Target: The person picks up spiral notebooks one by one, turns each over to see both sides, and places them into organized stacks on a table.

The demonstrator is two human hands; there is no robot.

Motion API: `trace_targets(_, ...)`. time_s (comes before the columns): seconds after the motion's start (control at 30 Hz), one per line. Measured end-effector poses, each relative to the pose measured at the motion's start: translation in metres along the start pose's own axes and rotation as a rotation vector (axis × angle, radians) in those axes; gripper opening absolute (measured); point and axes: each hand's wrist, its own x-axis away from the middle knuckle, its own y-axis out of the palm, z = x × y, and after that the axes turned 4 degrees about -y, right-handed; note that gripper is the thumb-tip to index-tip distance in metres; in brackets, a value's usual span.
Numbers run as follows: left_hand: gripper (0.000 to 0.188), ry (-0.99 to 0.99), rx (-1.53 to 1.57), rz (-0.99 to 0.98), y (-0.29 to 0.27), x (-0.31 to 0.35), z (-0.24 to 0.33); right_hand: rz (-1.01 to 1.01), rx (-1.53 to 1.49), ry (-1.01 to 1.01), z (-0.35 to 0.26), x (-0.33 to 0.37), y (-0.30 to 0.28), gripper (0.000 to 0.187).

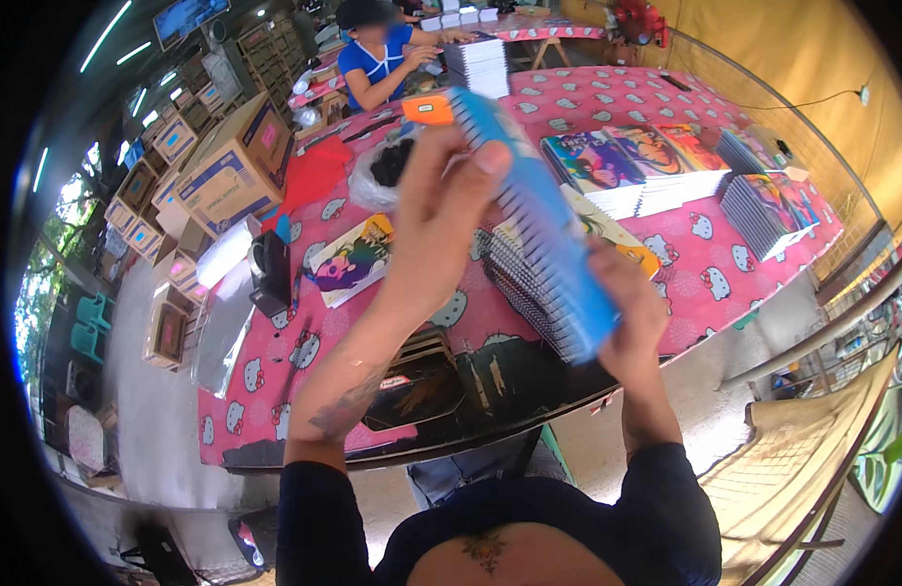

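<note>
A blue spiral notebook (553, 230) is held up at a slant over the table, its coil edge facing left. My right hand (629, 311) is closed round its lower right end. My left hand (449, 190) is closed at the upper coil edge, thumb and fingers pinched there; any coil end between them is too small to make out. Beneath the notebook lies a stack of spiral notebooks (529, 298) with dark coils, partly hidden. Left of my left forearm, a notebook with a colourful cover (353, 262) rests on the tablecloth.
The table wears a pink patterned cloth (715, 283). Stacks of colourful notebooks (656, 171) stand at the right. A black hole punch-like device (269, 273) and a plastic bag with black contents (381, 168) lie leftward. Cardboard boxes (234, 161) stand at left; a co-worker (378, 63) works across.
</note>
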Motion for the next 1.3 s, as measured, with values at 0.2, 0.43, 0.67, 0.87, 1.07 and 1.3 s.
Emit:
trace_targets(0.2,0.06,0.228,-1.059,-0.212,0.011,-0.055,-0.093,0.384,-0.467,0.547,0.041,0.027,-0.02,0.047)
trace_targets(0.43,0.053,0.387,-1.25,0.001,-0.015,-0.043,-0.159,-0.517,0.465,0.169,0.017,0.049,0.001,0.064)
trace_targets(0.67,0.03,0.027,-1.63,-0.132,-0.28,0.036,-0.112,-0.238,0.378,0.054,-0.011,0.031,-0.001,0.061)
trace_targets(0.87,0.026,-0.218,-1.597,0.017,-0.313,0.094,-0.131,-0.32,-0.354,-0.04,-0.028,0.042,0.082,0.061)
trace_targets(1.07,0.027,0.17,-1.609,0.016,-0.175,0.078,0.018,-0.087,-0.434,0.321,-0.017,0.044,0.155,0.072)
trace_targets(1.3,0.034,0.216,-1.448,-0.056,-0.133,0.122,0.042,-0.306,-0.976,0.721,-0.025,0.097,0.178,0.026)
